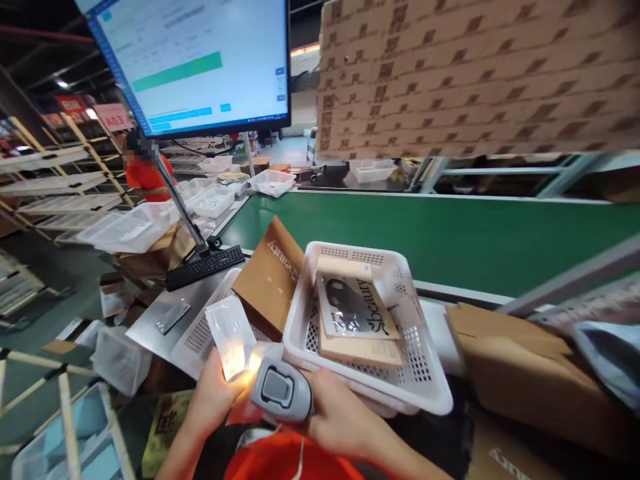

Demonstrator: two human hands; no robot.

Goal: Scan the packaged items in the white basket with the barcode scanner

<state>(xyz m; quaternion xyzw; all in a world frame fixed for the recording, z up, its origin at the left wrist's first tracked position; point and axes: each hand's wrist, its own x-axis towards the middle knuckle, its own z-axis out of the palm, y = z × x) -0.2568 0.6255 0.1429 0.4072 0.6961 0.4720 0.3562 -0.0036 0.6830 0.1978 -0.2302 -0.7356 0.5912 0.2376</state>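
Note:
My right hand (336, 407) is closed around a grey barcode scanner (280, 392), whose glow falls toward my left hand. In my left hand (219, 387) is a clear plastic packet (230, 327), pinched at its lower end and lit up there; what lies inside it is unclear. Just ahead of my hands stands a white perforated basket (433, 393). Inside it are flat tan boxes (360, 351) and a package with a dark front (350, 300), lettered "beauty". A brown paper envelope (273, 280) leans against the basket's left side.
A monitor (200, 67) on a pole and a black keyboard (205, 267) stand at the left. A green conveyor belt (470, 247) runs behind the basket. Brown cartons (520, 360) sit at the right; a large printed carton (475, 80) hangs overhead. Someone in orange (147, 177) is further back.

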